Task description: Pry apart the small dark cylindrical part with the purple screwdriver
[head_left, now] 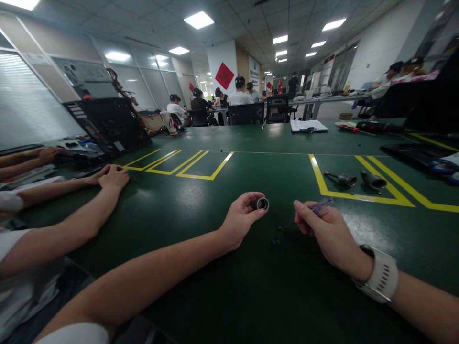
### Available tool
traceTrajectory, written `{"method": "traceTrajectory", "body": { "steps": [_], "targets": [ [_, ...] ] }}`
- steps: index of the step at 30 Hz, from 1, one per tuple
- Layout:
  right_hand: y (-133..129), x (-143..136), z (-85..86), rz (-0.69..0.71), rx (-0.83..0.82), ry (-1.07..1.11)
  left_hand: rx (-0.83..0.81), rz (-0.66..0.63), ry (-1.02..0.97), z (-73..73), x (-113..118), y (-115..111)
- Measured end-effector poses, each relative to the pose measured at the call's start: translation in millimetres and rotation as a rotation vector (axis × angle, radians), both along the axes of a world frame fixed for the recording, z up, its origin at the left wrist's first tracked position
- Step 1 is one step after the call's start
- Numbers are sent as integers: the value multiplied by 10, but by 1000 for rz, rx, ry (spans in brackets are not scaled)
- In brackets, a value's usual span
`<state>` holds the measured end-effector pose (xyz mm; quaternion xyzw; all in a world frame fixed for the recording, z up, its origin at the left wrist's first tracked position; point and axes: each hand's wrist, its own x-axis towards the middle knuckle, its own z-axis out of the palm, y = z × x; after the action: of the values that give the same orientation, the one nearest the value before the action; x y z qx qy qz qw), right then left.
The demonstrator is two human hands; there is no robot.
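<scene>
Two hands, fingers: closed in pinches, not spread.
Left hand (239,220): pinching metal cylinder (263,204) by its sides between thumb and fingers, lifted above green tabletop (161,205).
Cylinder mouth: turned toward the head camera, free of the fingertips; inner detail too small to read. Best held just so, rim uncovered, grip firm but not twisting.
Right hand (326,231): pinching purple-handled tool (322,205) between thumb and fingers, thin shaft slanting down and leftward.
Tool tip: near the closest of three small dark pieces (274,242) on the tabletop, between the hands; cannot tell if touching. Probably best to ease in slowly and low, without flicking; likely to roll or skid if knocked.
Wrist: wearing pale watch (382,274); better lifted clear of the pieces.
Taped bay: two more metal parts (375,180) lying inside yellow tape (317,174), beyond the right hand; best left alone for now.
Left edge: co-worker's hands (114,177), well apart from the cylinder; elbow best tucked in.
</scene>
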<state>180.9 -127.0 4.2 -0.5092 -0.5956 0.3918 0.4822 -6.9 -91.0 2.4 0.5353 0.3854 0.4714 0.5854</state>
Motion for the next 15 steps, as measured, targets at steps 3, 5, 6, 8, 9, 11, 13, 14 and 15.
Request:
{"method": "traceTrajectory", "body": {
  "steps": [3,5,6,8,9,11,13,14,15],
  "targets": [
    [-6,-7,11,-33,11,-77,-4,-35,21,-7,7,-19],
    [-2,-7,23,-35,18,-131,-9,-44,27,-9,9,-23],
    [1,-9,30,-31,24,-161,-10,-45,29,-11,9,-23],
    [6,-18,46,-18,45,-221,-7,-48,30,-17,10,-22],
    [6,-25,52,-15,60,-250,-4,-52,28,-21,10,-21],
    [-3,-41,58,-16,103,-297,0,-61,25,-31,8,-18],
    [-23,-56,54,-11,152,-327,4,-65,26,-41,7,-13],
    [-36,-63,49,-6,178,-336,7,-62,27,-47,6,-10],
    [-49,-68,45,1,207,-336,12,-57,26,-52,5,-6]
  ]
}}
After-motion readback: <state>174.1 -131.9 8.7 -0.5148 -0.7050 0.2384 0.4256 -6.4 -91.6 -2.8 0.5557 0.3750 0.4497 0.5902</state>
